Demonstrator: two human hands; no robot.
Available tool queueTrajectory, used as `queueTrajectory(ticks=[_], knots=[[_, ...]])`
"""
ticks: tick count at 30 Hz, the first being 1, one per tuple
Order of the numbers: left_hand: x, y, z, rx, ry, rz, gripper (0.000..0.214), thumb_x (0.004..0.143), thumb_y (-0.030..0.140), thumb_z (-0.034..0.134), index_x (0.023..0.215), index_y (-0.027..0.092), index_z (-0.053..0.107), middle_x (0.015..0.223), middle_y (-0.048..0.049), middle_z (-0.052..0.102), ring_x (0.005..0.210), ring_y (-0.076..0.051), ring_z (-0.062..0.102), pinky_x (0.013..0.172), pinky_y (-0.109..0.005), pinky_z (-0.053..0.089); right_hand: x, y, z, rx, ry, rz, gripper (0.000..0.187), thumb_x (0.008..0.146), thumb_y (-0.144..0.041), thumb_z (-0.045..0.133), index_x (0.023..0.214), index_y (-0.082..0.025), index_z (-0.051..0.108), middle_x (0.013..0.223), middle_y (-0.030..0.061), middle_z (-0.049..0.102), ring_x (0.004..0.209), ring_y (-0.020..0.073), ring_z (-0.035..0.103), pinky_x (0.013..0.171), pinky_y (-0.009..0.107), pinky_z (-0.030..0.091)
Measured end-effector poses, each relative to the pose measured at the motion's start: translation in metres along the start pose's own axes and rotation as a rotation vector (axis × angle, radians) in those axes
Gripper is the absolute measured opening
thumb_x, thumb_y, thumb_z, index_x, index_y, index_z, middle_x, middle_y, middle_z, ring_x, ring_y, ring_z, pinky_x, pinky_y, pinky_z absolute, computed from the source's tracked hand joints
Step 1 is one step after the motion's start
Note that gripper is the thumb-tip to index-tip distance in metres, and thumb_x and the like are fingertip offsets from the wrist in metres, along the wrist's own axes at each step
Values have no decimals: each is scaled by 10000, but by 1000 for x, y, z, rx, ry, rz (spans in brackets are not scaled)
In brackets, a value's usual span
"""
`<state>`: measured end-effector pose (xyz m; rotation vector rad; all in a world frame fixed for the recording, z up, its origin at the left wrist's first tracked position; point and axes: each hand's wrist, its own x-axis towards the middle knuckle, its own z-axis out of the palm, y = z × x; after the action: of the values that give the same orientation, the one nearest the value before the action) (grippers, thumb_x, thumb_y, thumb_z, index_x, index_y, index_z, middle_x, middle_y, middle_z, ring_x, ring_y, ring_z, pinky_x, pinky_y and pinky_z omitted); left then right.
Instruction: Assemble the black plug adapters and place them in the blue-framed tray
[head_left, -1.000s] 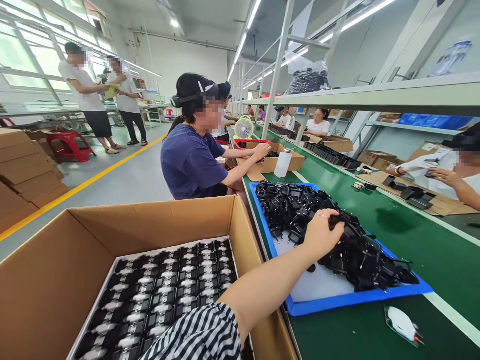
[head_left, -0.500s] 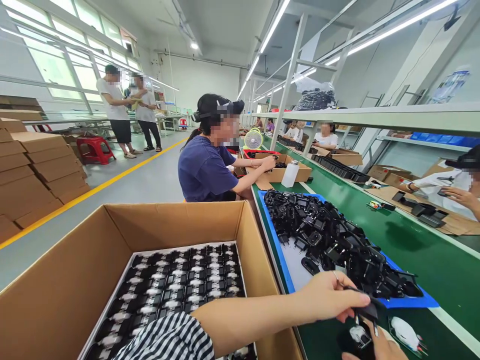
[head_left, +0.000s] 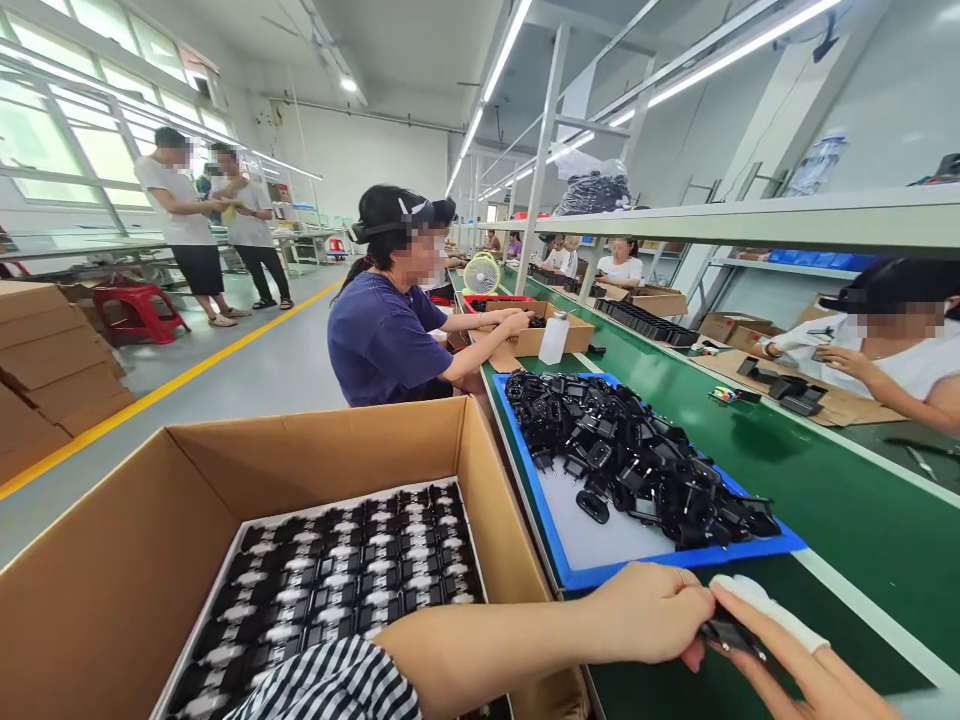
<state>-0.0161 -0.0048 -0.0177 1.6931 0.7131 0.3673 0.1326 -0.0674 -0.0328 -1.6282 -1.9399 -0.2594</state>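
Black plug [head_left: 726,632] between left hand [head_left: 651,612] and right hand [head_left: 799,662], beside tray [head_left: 675,568] edge.

light: bright, even; ceiling tubes [head_left: 507,45] plus windows [head_left: 82,150] on left, panes blown out | shadows: soft, one faint patch on green table [head_left: 757,440] | optics: wide-angle, uprights lean, right hand [head_left: 806,665] stretched at bottom edge | focus: sharp mid-frame

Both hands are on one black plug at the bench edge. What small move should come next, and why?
Probably carry the plug left to the cardboard box, since the left hand and right hand hold it between them and the box holds rows of plugs laid neatly.
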Motion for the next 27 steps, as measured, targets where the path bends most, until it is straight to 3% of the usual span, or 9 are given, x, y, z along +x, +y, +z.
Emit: queueTrajectory(ticks=[2, 4, 7, 10, 12, 14, 17, 20, 27], knots=[[-2, -2, -1, -4, -18, 79, 294, 736, 284, 232, 589, 147, 447, 429, 49, 439, 388, -47, 368, 399, -148, 301, 3, -4, -6, 65, -52, 34, 359, 669, -497, 367, 817, -272, 604, 799, -1, 607, 609, 189, 578, 477, 262, 486], [-4, -6, -4, -19, -30, 121, 295, 740, 320, 246, 636, 145, 460, 445, 53, 451, 381, -44, 369, 415, -153, 313, 5, -8, -9, 204, -112, 167, 324, 609, -497, 446, 777, -271, 607, 811, 4, 605, 671, 205, 573, 513, 269, 487], [-4, -14, -16, -70, 48, 118, 321, 747, 330, 231, 740, 139, 489, 485, 45, 475, 395, -50, 392, 443, -168, 333, 10, -14, -10, 613, -114, 567, 353, 532, -521, 533, 706, -219, 588, 694, 40, 606, 607, 207, 560, 473, 277, 470], [-2, -24, -30, -5, 258, 105, 308, 741, 309, 253, 786, 136, 504, 566, 24, 520, 478, -66, 441, 505, -184, 358, 16, -19, -10, 1187, -34, 952, 365, 571, -530, 523, 651, -175, 549, 557, 19, 550, 415, 123, 470, 361, 232, 401], [0, -30, -36, 84, 342, 103, 288, 731, 318, 293, 788, 135, 509, 624, 8, 545, 549, -82, 469, 561, -200, 374, 19, -21, -10, 1423, 23, 1115, 319, 607, -476, 529, 627, -157, 536, 536, 3, 525, 360, 76, 400, 319, 193, 341], [2, -33, -38, 159, 340, 95, 282, 721, 334, 328, 809, 138, 510, 671, -3, 557, 607, -99, 487, 600, -216, 384, 20, -20, -10, 1509, 51, 1214, 272, 645, -414, 519, 611, -145, 531, 514, -3, 511, 345, 59, 372, 316, 176, 315], [1, -31, -32, 287, 249, 96, 296, 687, 351, 407, 882, 148, 497, 760, -13, 563, 673, -118, 502, 635, -234, 395, 19, -15, -10, 1545, 43, 1210, 263, 651, -398, 525, 619, -138, 535, 525, 4, 519, 348, 59, 376, 329, 179, 315], [-2, -24, -19, 443, 180, 124, 434, 611, 392, 512, 968, 148, 467, 921, -40, 540, 770, -150, 502, 695, -259, 397, 16, -9, -8, 1517, 38, 1093, 298, 584, -429, 591, 638, -141, 535, 559, 11, 531, 377, 66, 402, 340, 179, 321], [-4, -21, -6, 552, 174, 50, 647, 584, 397, 552, 1132, 140, 324, 1032, -73, 490, 845, -187, 496, 739, -291, 397, 9, 5, -4, 1338, 15, 977, 326, 493, -352, 686, 718, -184, 522, 746, 3, 530, 632, 130, 522, 505, 211, 423]])
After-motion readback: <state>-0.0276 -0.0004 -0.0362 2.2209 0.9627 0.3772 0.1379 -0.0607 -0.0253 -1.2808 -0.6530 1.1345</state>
